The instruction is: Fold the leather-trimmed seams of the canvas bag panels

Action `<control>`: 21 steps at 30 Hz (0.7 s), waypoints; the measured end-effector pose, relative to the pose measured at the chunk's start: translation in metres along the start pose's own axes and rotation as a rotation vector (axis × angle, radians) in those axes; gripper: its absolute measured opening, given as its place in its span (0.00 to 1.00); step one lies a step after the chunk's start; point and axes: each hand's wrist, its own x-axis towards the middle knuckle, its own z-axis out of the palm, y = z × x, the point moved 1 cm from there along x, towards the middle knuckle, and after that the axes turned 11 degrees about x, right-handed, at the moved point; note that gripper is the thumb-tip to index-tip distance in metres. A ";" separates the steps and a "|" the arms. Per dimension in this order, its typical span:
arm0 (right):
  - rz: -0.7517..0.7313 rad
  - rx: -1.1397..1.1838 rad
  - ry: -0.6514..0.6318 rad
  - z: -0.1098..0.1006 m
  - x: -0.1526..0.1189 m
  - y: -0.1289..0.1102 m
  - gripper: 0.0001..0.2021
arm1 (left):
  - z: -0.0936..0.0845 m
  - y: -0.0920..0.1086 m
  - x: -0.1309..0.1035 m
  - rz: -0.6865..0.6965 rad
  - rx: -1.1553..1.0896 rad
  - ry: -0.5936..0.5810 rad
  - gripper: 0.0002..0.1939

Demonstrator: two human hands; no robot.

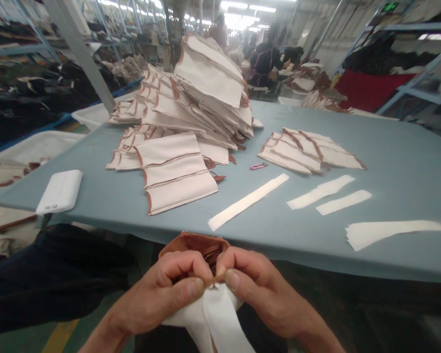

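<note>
At the bottom centre, my left hand (169, 289) and my right hand (259, 289) pinch the edge of a brown and cream fabric piece (194, 241) between thumbs and forefingers. The hands are close together, with only a small gap between them. A white strip (226, 318) hangs down from the pinched edge over the cream cloth. The brown part of the piece bulges up behind my fingers, near the table's front edge. Folds inside it are partly hidden by my hands.
The blue-grey table (297, 235) holds a tall stack of cream panels (209, 73), a smaller pile (308, 149), a pink thread snipper (257, 166), cream strips (248, 201) and a white device (60, 191). White bins (40, 144) stand left. A person (265, 61) is in the background.
</note>
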 end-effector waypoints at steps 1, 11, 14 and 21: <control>-0.012 -0.097 -0.011 -0.001 0.000 -0.005 0.13 | -0.005 0.006 -0.001 0.013 0.091 -0.015 0.25; -0.233 -0.669 -0.053 0.002 0.011 -0.032 0.09 | -0.002 0.069 0.010 0.045 0.705 -0.015 0.23; -0.244 -0.653 -0.030 -0.001 0.011 -0.030 0.07 | 0.000 0.064 0.011 0.024 0.696 -0.011 0.22; -0.165 -0.416 0.102 -0.008 0.013 -0.016 0.04 | 0.008 0.054 0.008 0.080 0.592 0.096 0.20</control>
